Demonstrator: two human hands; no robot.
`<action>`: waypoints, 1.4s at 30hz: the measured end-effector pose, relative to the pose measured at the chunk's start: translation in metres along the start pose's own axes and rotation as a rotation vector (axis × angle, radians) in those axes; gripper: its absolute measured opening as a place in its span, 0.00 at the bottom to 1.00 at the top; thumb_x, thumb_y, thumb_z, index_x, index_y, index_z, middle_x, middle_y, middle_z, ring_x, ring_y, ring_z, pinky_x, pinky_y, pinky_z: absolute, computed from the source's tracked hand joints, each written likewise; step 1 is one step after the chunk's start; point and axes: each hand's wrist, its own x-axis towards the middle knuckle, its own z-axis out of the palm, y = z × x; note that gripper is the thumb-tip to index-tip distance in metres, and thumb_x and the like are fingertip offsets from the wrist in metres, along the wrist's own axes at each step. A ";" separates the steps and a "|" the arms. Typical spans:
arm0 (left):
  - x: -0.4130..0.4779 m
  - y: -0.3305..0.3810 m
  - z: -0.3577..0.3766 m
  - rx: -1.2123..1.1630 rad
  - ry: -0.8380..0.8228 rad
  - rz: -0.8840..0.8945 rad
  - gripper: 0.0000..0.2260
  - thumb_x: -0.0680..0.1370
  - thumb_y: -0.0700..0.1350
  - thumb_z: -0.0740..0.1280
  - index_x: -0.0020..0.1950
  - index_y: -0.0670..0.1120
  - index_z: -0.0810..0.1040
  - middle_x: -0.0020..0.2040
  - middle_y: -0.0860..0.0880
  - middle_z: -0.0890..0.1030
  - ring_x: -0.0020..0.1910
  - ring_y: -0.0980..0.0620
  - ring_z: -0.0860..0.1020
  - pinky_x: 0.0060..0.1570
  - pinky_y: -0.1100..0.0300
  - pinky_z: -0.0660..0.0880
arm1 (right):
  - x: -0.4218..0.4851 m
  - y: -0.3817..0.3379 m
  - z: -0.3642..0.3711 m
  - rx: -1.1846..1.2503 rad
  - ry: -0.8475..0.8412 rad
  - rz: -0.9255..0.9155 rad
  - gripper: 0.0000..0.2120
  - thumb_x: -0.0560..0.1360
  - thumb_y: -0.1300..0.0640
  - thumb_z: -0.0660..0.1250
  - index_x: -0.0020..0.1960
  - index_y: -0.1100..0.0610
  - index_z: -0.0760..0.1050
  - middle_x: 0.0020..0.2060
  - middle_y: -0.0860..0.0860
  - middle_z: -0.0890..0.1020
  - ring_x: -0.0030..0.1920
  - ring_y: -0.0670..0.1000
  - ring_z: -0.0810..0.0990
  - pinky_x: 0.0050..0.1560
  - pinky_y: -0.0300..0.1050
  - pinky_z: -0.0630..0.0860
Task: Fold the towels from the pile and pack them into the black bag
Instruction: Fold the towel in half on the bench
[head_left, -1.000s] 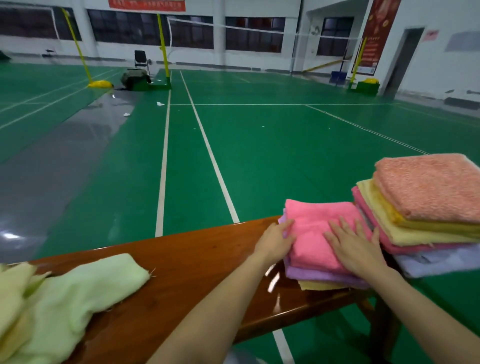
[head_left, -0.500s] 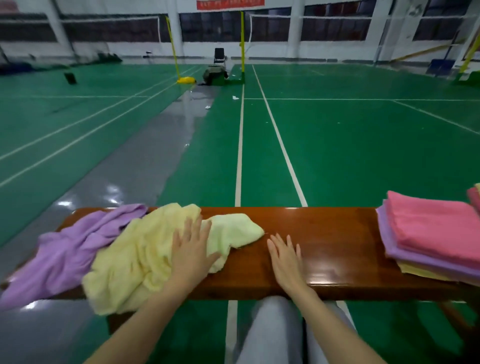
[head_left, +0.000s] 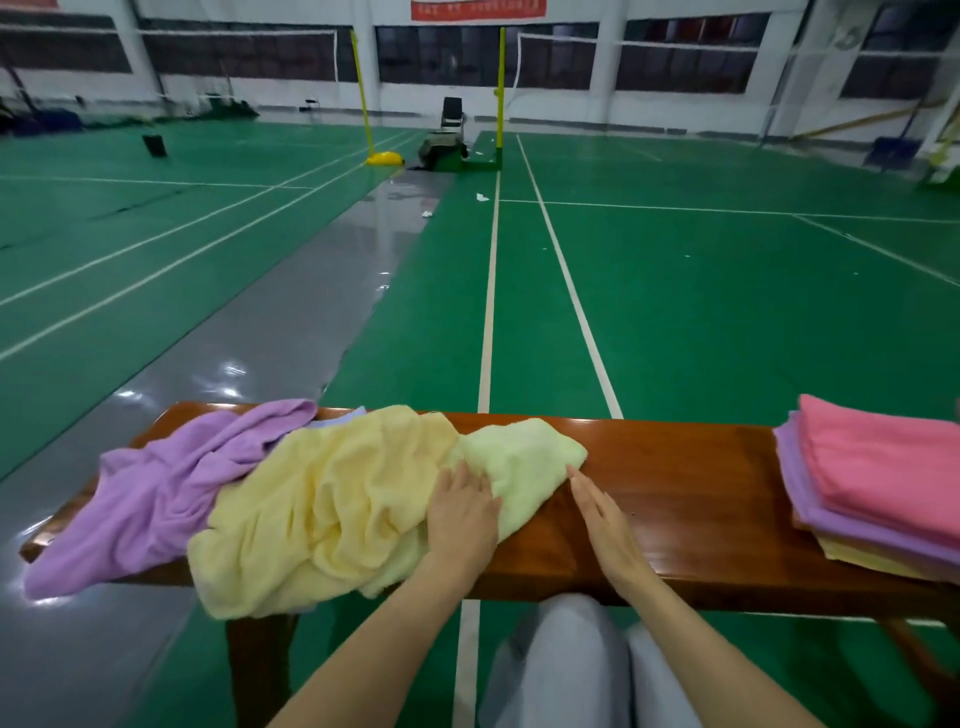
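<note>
A loose pile lies on the left half of the wooden bench (head_left: 685, 467): a purple towel (head_left: 156, 493), a crumpled yellow towel (head_left: 332, 504) and a pale green towel (head_left: 519, 462). My left hand (head_left: 460, 514) lies flat, fingers straight, on the seam between the yellow and green towels. My right hand (head_left: 602, 517) rests flat on the bare wood, fingertips touching the green towel's right edge. A stack of folded towels (head_left: 878, 483), pink on top of purple and yellow, sits at the bench's right end. No black bag is in view.
The bench stands on a green sports court with white lines and a grey strip. My knees in grey trousers (head_left: 571, 665) are under the bench's near edge. Yellow net posts (head_left: 500, 93) and a chair stand far behind.
The view swung left from the folded stack to the loose pile. My left hand slid right onto the green towel's edge, and my right hand reached forward to touch it.
</note>
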 end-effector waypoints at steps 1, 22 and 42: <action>0.001 0.008 -0.001 -0.017 0.016 0.031 0.17 0.82 0.49 0.54 0.70 0.48 0.69 0.73 0.46 0.64 0.75 0.39 0.51 0.72 0.45 0.49 | -0.001 0.000 -0.001 0.101 0.005 -0.006 0.25 0.75 0.34 0.50 0.70 0.39 0.60 0.72 0.43 0.63 0.74 0.48 0.58 0.73 0.49 0.55; 0.026 0.008 0.017 -0.831 0.159 -0.590 0.42 0.68 0.59 0.72 0.74 0.50 0.54 0.74 0.49 0.60 0.72 0.47 0.58 0.71 0.52 0.55 | 0.010 0.002 -0.006 0.340 0.101 0.005 0.24 0.80 0.46 0.56 0.73 0.54 0.63 0.65 0.43 0.69 0.62 0.39 0.69 0.55 0.26 0.64; 0.032 -0.066 -0.023 -1.409 -0.079 -0.262 0.18 0.70 0.38 0.73 0.57 0.46 0.74 0.53 0.49 0.78 0.52 0.50 0.76 0.47 0.59 0.75 | 0.005 0.006 -0.055 0.033 0.406 0.087 0.15 0.71 0.49 0.72 0.50 0.54 0.70 0.41 0.53 0.78 0.43 0.53 0.76 0.41 0.48 0.73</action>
